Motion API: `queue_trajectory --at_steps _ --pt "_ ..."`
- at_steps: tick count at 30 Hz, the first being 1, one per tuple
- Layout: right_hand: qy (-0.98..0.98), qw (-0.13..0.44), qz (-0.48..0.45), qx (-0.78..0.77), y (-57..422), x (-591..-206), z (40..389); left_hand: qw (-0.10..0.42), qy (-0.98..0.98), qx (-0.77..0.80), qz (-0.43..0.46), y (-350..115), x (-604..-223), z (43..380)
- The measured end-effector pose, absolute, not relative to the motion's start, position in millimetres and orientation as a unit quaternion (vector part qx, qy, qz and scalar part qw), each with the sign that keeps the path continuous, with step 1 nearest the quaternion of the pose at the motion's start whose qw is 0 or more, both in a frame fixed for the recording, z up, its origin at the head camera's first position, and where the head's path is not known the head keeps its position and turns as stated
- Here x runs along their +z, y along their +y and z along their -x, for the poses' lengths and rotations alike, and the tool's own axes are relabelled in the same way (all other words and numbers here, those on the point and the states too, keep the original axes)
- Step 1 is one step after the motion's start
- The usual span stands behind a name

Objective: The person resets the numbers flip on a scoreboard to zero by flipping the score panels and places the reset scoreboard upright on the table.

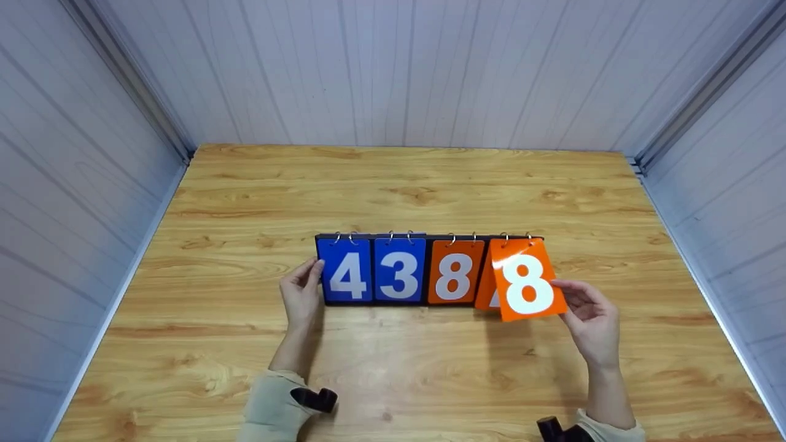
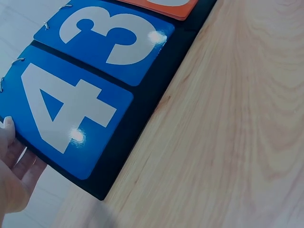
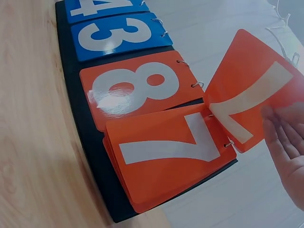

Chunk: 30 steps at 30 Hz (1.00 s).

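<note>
A flip scoreboard point(image 1: 428, 270) with a black backing stands tilted on the table. Its blue cards read 4 point(image 1: 347, 270) and 3 point(image 1: 399, 270), and an orange card reads 8 point(image 1: 454, 272). My left hand point(image 1: 302, 293) grips the board's left edge, thumb in front and fingers behind. At the right end, my right hand point(image 1: 591, 319) pinches the side of an orange card point(image 1: 528, 285) that shows 8 and swings out from its rings. Under it, in the right wrist view, an orange card with a 7 point(image 3: 171, 147) lies on the stack; the lifted card's underside also shows a 7.
The board rests on a wood-grain table point(image 1: 405, 190). Pale panelled walls point(image 1: 393, 73) enclose the back and both sides. Metal rings point(image 1: 452, 238) bind the cards along the board's top edge. Each wrist wears a black device point(image 1: 314, 399) near the sleeve.
</note>
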State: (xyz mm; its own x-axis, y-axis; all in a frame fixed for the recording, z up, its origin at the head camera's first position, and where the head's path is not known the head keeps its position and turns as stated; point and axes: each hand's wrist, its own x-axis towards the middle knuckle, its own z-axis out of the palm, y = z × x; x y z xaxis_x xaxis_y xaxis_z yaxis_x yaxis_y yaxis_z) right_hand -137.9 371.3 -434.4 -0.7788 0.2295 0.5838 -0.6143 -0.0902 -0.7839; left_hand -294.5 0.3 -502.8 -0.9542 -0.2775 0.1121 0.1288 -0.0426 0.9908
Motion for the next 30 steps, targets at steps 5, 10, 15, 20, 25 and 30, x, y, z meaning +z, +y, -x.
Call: queue_trajectory --at_steps 5,10,15,20,25,30 --pt "-0.607 0.329 -0.158 0.706 374 -432 145 0.132 -0.661 -0.736 -0.062 2 -503 294" --pt "-0.587 0.365 -0.178 0.7 379 -425 156 0.141 -0.662 -0.734 -0.063 2 -503 293" --pt "-0.569 0.372 -0.184 0.71 383 -410 169 0.154 -0.646 -0.745 -0.065 4 -504 293" --pt "-0.607 0.396 -0.164 0.669 391 -396 187 0.162 -0.647 -0.743 -0.058 4 -506 292" --pt "-0.66 0.413 -0.136 0.613 394 -376 202 0.163 -0.674 -0.719 -0.048 4 -500 291" --pt "-0.712 0.407 -0.106 0.563 395 -360 218 0.156 -0.69 -0.706 -0.038 4 -492 287"
